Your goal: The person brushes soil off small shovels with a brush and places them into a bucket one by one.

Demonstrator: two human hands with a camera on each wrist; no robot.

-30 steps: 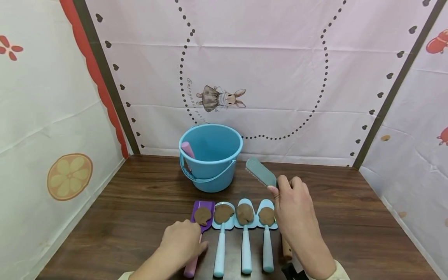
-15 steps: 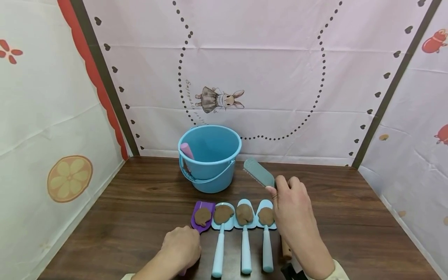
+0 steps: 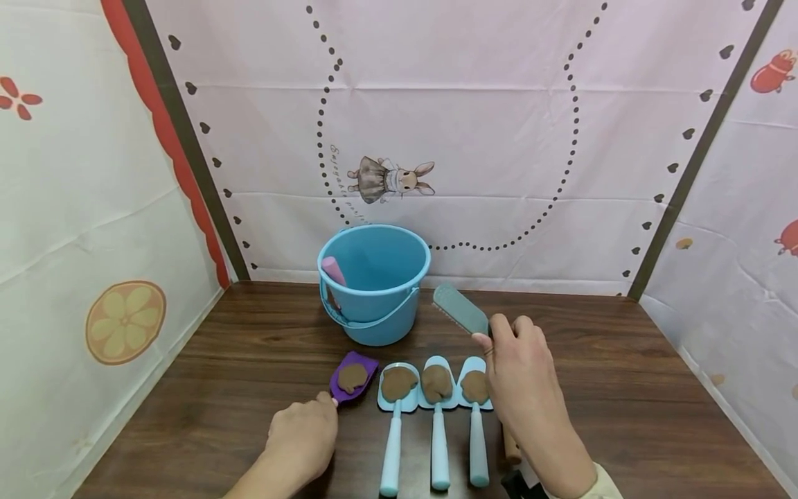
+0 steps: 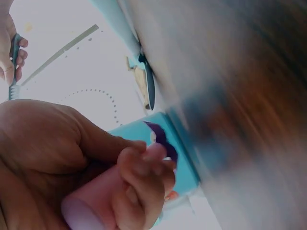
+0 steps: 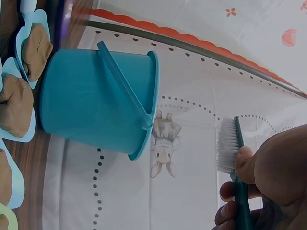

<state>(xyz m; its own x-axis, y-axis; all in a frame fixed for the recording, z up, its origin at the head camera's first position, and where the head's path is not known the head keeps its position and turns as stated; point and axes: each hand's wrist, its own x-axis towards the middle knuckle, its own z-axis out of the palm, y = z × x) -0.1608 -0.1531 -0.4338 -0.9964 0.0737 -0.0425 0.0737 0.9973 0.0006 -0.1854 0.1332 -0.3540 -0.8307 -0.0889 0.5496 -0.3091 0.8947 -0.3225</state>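
Observation:
My left hand (image 3: 300, 435) grips the pink handle (image 4: 98, 194) of a purple toy shovel (image 3: 369, 365), which carries a flat brown clay-like lump (image 3: 352, 378). The shovel is angled and apart from the row beside it. In my right hand (image 3: 528, 384) is a teal brush (image 3: 460, 308), its white bristles (image 5: 228, 146) plain in the right wrist view. Three light blue shovels (image 3: 391, 447) lie side by side to the right of the purple one, each with a brown lump on its blade. Most of the pink handle is hidden by the left hand in the head view.
A blue bucket (image 3: 383, 319) stands behind the shovels, with a pink handle (image 3: 333, 270) poking out of it. Under the right forearm lie a wooden handle (image 3: 511, 447) and a black item (image 3: 520, 484), partly hidden. Printed cloth walls enclose the brown table (image 3: 648, 409).
The left hand has moved left with the purple shovel, turning it and drawing it away from the light blue ones. The right hand and brush have barely moved.

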